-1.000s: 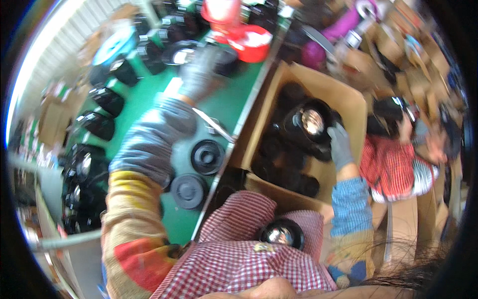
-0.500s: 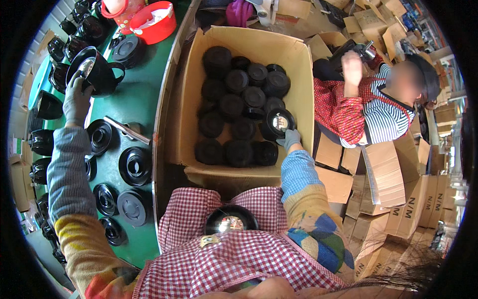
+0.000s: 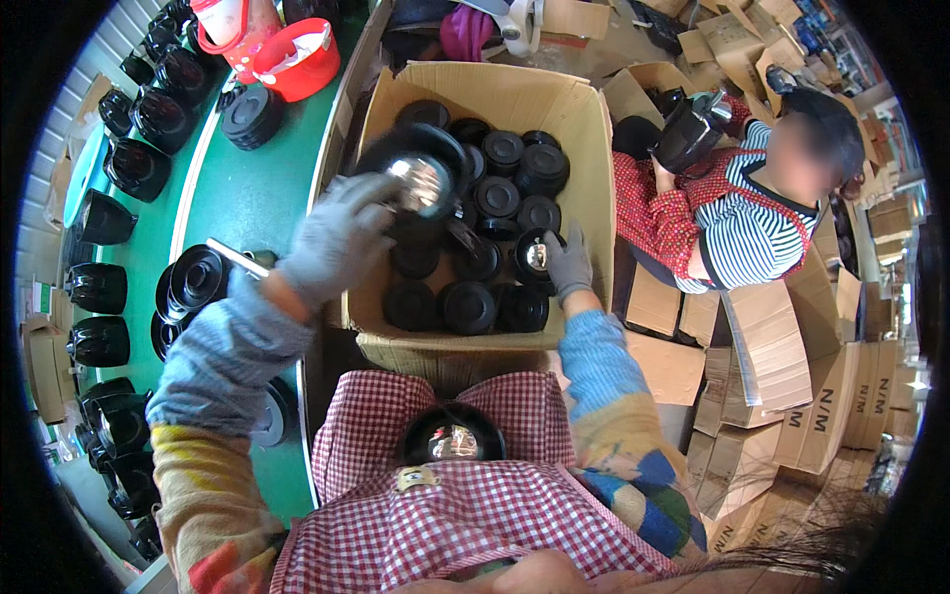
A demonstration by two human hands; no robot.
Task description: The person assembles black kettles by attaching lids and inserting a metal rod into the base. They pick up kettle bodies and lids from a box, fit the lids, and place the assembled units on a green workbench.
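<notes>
Sitting over a tall brown cardboard box (image 3: pixel 584 129) packed with round black lids, you had little free room inside. Your gloved left hand (image 3: pixel 332 243) gripped a glossy black lid with a shiny metal centre (image 3: pixel 416 178) above the box; your right hand (image 3: pixel 569 262) clasped a smaller lid (image 3: pixel 532 255) inside.

A factory packing line: green workbench (image 3: pixel 247 198), cardboard cartons (image 3: pixel 782 366), stacked lids (image 3: pixel 495 198)
</notes>
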